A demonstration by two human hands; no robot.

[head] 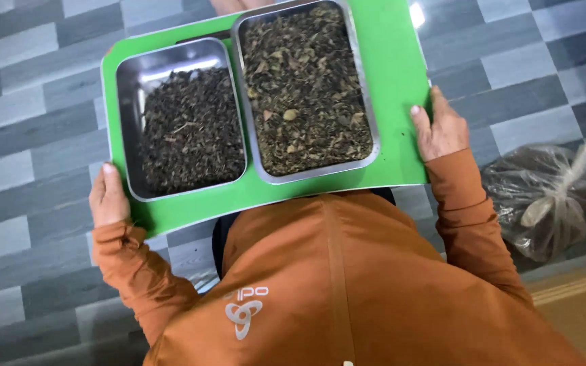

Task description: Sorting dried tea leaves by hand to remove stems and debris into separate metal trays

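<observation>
Head view: a floor of grey plank-pattern tiles [28, 102] is seen from above, with a tan strip at the lower right. A green tray [395, 74] is held level over the floor, in front of an orange jacket [347, 285]. The left hand [108, 198] is curled round the tray's near-left edge, thumb laid on top; the right hand [437, 129] is clamped on the right edge, thumb on top, fingers hidden beneath. Two steel pans are carried side by side, touching: the smaller pan [130, 74] holds dark dried leaves, the larger pan [367, 102] holds coarser brown-green leaves. A tied clear plastic bag [544, 196] of dark material lies on the floor at the right. Step judged: carrying. A level tray and firm grip are called for, lest pans slide.
</observation>
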